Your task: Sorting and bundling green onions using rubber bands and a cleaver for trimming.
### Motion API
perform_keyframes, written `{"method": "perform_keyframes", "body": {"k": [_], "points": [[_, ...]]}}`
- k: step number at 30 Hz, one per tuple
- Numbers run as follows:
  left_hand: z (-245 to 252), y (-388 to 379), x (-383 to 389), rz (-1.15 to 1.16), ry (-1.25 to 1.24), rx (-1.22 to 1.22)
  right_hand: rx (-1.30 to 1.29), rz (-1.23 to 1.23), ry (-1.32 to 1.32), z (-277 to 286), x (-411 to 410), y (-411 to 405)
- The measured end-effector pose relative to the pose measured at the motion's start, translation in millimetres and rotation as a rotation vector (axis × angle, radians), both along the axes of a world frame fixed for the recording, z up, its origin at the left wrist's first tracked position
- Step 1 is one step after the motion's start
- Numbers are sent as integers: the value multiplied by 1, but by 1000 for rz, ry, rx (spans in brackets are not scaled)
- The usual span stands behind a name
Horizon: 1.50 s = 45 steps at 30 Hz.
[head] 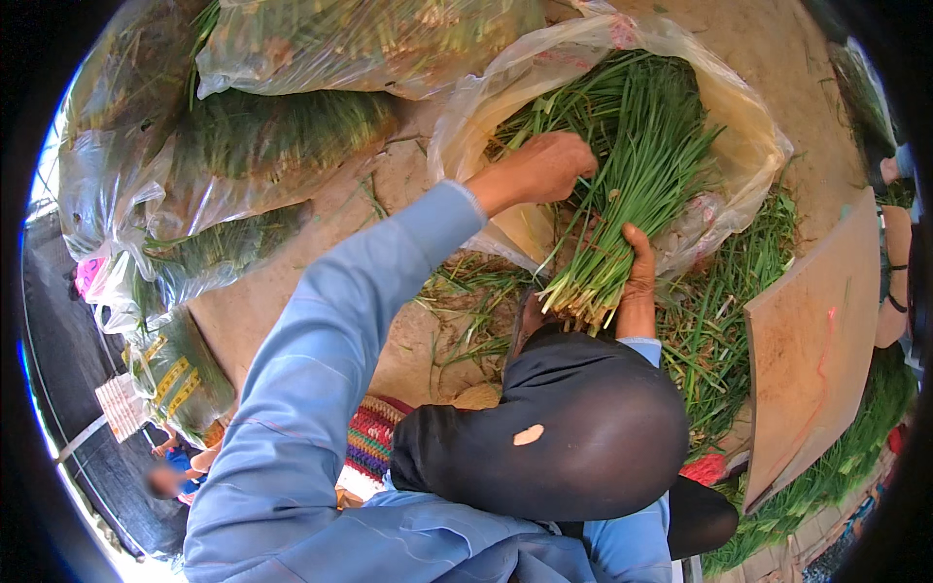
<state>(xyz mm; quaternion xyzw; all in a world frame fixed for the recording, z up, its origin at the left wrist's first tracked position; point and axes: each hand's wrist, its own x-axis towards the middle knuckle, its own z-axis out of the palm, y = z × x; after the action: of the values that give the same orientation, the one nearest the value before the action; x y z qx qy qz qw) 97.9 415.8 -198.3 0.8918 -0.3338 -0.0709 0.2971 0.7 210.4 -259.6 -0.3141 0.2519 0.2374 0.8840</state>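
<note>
My right hand (640,271) comes out from under my raised knee and grips a bundle of garlic chives (630,197) near its pale cut ends, thumb on the outer side. The leafy tops point away from me over an open clear plastic bag (740,131). More chives (605,95) lie inside that bag. My left hand (543,169) is curled against the left edge of the bundle, over the bag's near rim. Its fingertips are mostly hidden, so whether it pinches any leaves does not show.
Loose chive trimmings (729,313) cover the floor at right, beside a leaning board (813,342). Filled plastic bags of chives (284,138) lie at upper left. Another person's arm (893,277) shows beyond the board. A person (182,470) is at far left.
</note>
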Motion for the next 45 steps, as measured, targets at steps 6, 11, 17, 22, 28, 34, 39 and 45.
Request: {"method": "perform_keyframes", "body": {"k": [6, 11, 17, 22, 28, 34, 39, 45], "points": [[-76, 51, -3, 266, 268, 82, 71, -23, -21, 9, -3, -5], [-81, 55, -3, 303, 359, 142, 131, -32, -77, 34, 1, -16], [-111, 78, -12, 212, 74, 131, 444, -95, -238, 93, 10, -9], [-77, 60, -11, 286, 112, 160, 347, -76, -306, 116, 12, -16], [52, 18, -37, 595, 128, -444, 372, -36, -310, 106, 18, -25], [52, -19, -19, 280, 747, -528, 143, 101, -328, 124, 17, -26], [61, -21, -21, 220, 1074, -1073, -31, 207, -438, 135, 34, -6], [69, -24, -5, 226, 897, -1044, -195, 409, -624, 163, 38, -10]]}}
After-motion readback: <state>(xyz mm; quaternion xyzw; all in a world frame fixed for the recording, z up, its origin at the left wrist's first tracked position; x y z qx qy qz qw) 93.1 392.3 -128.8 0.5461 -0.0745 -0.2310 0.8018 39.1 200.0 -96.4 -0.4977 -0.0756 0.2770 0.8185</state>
